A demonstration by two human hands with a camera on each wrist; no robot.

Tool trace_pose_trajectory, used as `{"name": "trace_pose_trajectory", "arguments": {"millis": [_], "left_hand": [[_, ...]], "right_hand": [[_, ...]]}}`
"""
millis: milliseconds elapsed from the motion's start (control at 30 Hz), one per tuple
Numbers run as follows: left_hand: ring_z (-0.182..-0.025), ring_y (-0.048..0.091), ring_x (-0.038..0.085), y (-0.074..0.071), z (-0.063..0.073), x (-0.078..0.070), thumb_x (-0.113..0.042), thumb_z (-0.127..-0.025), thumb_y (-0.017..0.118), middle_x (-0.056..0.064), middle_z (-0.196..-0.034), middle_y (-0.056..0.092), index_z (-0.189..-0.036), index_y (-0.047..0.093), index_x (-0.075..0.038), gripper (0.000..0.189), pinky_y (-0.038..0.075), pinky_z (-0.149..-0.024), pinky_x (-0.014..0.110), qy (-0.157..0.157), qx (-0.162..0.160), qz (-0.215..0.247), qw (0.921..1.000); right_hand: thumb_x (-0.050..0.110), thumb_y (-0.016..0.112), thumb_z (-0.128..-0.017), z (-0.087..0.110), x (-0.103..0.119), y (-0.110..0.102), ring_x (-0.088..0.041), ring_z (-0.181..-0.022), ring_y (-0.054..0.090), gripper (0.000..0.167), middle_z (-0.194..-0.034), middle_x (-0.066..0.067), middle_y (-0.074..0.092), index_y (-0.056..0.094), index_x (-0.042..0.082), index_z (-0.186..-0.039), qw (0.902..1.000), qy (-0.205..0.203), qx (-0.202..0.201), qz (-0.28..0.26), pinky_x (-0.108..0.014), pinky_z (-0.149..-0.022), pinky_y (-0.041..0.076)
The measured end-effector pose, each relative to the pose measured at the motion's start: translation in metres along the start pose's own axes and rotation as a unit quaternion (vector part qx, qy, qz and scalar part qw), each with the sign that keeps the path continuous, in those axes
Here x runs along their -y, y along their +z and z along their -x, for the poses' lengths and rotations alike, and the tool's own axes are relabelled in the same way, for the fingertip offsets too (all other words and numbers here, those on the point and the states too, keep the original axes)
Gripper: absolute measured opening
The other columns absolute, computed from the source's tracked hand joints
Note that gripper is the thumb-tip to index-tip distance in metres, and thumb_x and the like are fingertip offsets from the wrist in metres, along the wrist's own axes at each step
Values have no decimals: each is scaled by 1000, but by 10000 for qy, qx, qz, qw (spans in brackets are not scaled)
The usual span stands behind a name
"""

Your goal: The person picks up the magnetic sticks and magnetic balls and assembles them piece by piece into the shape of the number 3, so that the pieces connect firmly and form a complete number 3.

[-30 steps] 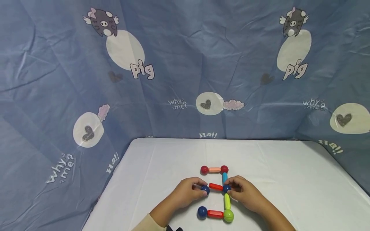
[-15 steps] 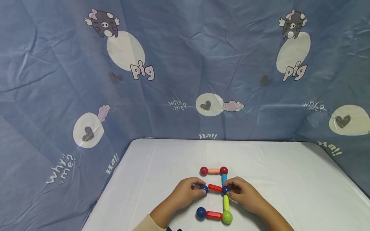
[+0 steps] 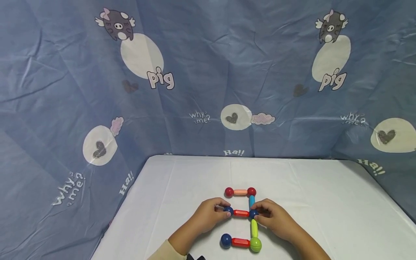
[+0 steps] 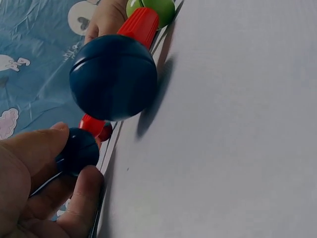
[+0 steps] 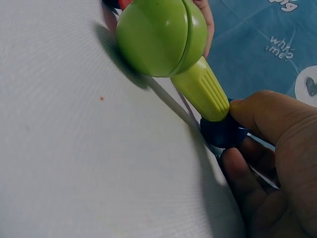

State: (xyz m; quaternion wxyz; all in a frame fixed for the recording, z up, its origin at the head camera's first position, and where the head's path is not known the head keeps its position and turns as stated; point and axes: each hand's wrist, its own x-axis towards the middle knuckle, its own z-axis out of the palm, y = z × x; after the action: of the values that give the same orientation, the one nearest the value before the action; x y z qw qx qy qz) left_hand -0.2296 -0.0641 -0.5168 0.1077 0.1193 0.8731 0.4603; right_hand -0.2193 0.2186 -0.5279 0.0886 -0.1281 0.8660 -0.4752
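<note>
My left hand (image 3: 209, 216) pinches a blue ball (image 4: 79, 151) between thumb and fingers. A red rod (image 3: 241, 213) runs straight from that ball to a second blue ball (image 5: 223, 130), which my right hand (image 3: 273, 219) grips. From this second ball a blue rod (image 3: 252, 201) reaches up to a dark red ball (image 3: 251, 191), and a yellow-green rod (image 5: 203, 91) leads down to a green ball (image 5: 161, 37). Another red rod (image 3: 241, 242) joins the green ball to a blue ball (image 4: 114, 77) at the lower left.
At the top of the figure an orange rod (image 3: 240, 192) links two dark red balls, the left one (image 3: 229, 192) being its end. The pieces lie on a white-covered table (image 3: 182, 180). Behind it hangs a blue printed cloth (image 3: 195, 72).
The middle red rod, slanted before, now lies level with its left end against the blue ball in my left hand. That ball has moved slightly up and left. My right hand has barely shifted.
</note>
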Motion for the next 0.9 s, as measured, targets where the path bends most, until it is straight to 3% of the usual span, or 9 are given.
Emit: {"name": "trace_pose_trajectory", "arguments": {"millis": [300,667,900], "left_hand": [[-85,64,9,-3,-2,1,-29,-86,88,-12,-97,71,-104,77,-26,22,52,-76,32,-11,253,-139,9996],[-85,62,8,-2,-2,4,-26,-86,88,-13,-94,70,-106,77,-26,23,53,-76,30,36,144,-253,9996],[-84,62,10,0,0,5,-25,-86,88,-11,-91,69,-107,76,-25,24,51,-74,30,-28,181,-140,9997]], "right_hand": [[24,80,-93,-3,-4,2,-15,-106,65,24,-113,4,66,73,22,-116,9999,-23,-66,85,-25,-93,56],[24,81,-92,-3,-2,3,-17,-106,66,26,-112,0,67,74,19,-116,9999,-165,-4,-46,-26,-92,56],[26,80,-93,-2,-2,4,-14,-105,66,24,-111,3,67,74,21,-116,9998,-119,-106,141,-24,-92,55]]}}
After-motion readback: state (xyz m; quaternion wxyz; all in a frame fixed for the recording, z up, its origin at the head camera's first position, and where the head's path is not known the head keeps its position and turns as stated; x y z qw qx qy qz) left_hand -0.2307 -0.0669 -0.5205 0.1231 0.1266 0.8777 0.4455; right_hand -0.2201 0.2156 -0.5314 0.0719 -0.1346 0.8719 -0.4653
